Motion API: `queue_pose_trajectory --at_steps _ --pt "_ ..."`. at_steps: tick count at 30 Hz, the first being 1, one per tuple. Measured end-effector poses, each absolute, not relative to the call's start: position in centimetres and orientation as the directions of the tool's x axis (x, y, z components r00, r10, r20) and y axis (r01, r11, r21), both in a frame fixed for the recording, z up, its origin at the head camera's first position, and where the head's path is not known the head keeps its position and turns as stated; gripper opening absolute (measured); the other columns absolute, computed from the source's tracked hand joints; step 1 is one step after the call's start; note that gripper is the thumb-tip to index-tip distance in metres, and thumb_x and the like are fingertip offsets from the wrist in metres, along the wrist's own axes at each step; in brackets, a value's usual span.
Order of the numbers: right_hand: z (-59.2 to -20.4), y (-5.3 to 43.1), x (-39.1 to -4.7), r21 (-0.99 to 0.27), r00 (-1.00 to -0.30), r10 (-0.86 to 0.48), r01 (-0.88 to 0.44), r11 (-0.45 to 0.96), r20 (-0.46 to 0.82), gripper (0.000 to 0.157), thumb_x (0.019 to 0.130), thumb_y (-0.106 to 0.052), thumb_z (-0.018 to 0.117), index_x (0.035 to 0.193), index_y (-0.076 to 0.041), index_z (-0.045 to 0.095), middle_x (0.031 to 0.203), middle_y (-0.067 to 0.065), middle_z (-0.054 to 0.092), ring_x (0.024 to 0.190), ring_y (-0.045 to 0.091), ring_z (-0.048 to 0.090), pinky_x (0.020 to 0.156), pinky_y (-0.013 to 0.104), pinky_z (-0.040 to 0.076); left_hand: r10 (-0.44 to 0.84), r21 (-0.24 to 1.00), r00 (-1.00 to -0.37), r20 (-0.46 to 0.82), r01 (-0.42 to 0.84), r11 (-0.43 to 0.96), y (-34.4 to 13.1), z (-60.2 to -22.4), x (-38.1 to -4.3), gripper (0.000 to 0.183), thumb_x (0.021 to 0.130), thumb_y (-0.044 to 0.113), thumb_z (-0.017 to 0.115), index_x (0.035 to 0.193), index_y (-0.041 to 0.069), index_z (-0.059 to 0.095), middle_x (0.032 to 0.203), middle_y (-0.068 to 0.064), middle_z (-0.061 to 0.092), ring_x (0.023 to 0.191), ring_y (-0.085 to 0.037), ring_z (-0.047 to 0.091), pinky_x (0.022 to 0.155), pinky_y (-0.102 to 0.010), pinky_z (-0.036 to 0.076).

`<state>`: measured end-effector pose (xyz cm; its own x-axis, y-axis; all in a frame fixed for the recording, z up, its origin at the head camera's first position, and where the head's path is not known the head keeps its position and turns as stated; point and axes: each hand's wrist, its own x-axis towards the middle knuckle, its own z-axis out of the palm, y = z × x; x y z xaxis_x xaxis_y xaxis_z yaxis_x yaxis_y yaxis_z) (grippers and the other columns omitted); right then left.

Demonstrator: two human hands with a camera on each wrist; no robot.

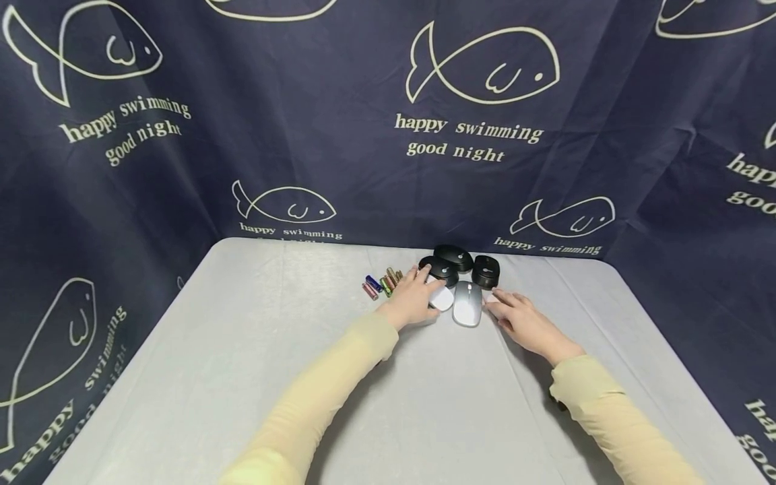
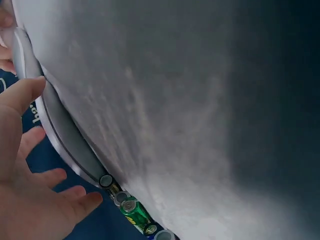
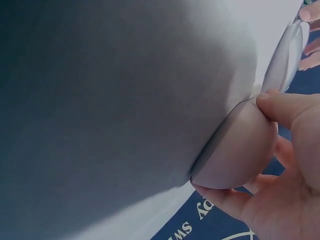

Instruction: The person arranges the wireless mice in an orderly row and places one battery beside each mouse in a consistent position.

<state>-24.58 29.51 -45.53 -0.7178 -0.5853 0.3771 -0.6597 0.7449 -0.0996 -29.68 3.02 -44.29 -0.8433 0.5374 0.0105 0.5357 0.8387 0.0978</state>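
Note:
My left hand (image 1: 413, 298) lies over a white computer mouse (image 1: 444, 300), thumb at its near end and fingers across its far side. In the left wrist view, the thumb and fingers span this mouse (image 2: 70, 137). My right hand (image 1: 523, 322) holds a pale pinkish mouse (image 3: 240, 150) between thumb and fingers, at the right of the group; the hand hides most of it from the head view. Between both hands lies a silver-grey mouse (image 1: 467, 306), untouched. All these mice rest on the table.
Behind them sit three black mice: one (image 1: 439, 268) by the left fingertips, one (image 1: 453, 256) farther back, one (image 1: 486, 271) at the right. Several small coloured batteries (image 1: 372, 286) lie left of the left hand. A dark blue curtain (image 1: 376, 168) hangs behind the pale table (image 1: 242, 323).

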Motion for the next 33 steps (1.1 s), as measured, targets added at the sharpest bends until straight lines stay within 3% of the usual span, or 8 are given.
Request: queue_pose_trajectory --at_steps 4,12,22,26,30,33 --pt "-45.6 29.5 -24.7 -0.069 -0.693 -0.612 -0.681 0.729 0.382 0.038 0.074 0.007 0.069 0.109 -0.006 0.065 0.125 0.028 0.055 0.110 0.052 0.051 0.092 0.061 0.038 0.569 0.069 -0.822 -0.011 0.567 0.821 3.2 -44.3 -30.0 0.062 0.086 0.045 0.062 0.143 0.033 0.039 0.155 -0.011 0.022 0.140 -0.039 0.021 0.110 -0.048 0.028" --pt "-45.5 29.4 -24.4 -0.060 -0.709 -0.607 -0.667 0.743 0.361 0.038 0.076 0.008 0.068 0.110 -0.007 0.065 0.128 0.027 0.054 0.107 0.053 0.051 0.091 0.059 0.040 0.608 0.068 -0.793 -0.029 0.605 0.793 3.4 -43.5 -30.1 0.059 0.085 0.040 0.065 0.140 0.032 0.044 0.149 -0.007 0.031 0.135 -0.035 0.031 0.101 -0.053 0.038" --pt "-45.6 29.6 -24.5 -0.053 -0.701 -0.614 -0.673 0.738 0.362 0.039 0.073 0.007 0.070 0.110 -0.006 0.064 0.127 0.028 0.053 0.108 0.055 0.050 0.092 0.060 0.038 0.671 -0.007 -0.737 -0.079 0.673 0.739 3.2 -42.7 -30.3 0.060 0.083 0.039 0.067 0.138 0.031 0.044 0.140 -0.003 0.037 0.122 -0.029 0.040 0.090 -0.044 0.047" --pt "-45.9 29.9 -24.9 -0.035 -0.676 -0.634 -0.694 0.719 0.376 0.041 0.070 0.005 0.072 0.108 -0.006 0.063 0.124 0.029 0.054 0.109 0.052 0.050 0.090 0.060 0.037 0.704 -0.031 -0.701 -0.111 0.711 0.703 3.1 -42.3 -30.6 0.057 0.084 0.024 0.069 0.136 0.030 0.046 0.142 0.000 0.037 0.121 -0.030 0.042 0.084 -0.040 0.050" --pt "-45.8 29.7 -24.8 -0.038 -0.680 -0.629 -0.689 0.723 0.377 0.040 0.072 0.006 0.071 0.109 -0.005 0.063 0.125 0.029 0.054 0.108 0.052 0.051 0.090 0.060 0.038 0.730 -0.068 -0.670 -0.134 0.741 0.668 3.1 -42.3 -30.9 0.058 0.086 0.003 0.061 0.135 0.031 0.047 0.142 0.004 0.039 0.117 -0.028 0.043 0.077 -0.036 0.051" --pt "-45.8 29.7 -24.6 -0.047 -0.691 -0.622 -0.682 0.730 0.367 0.040 0.073 0.007 0.070 0.110 -0.006 0.064 0.126 0.028 0.054 0.108 0.054 0.050 0.091 0.060 0.038 0.742 -0.110 -0.655 -0.142 0.756 0.646 3.1 -42.3 -31.0 0.058 0.089 -0.002 0.057 0.135 0.031 0.046 0.143 0.007 0.040 0.114 -0.027 0.045 0.074 -0.035 0.052"
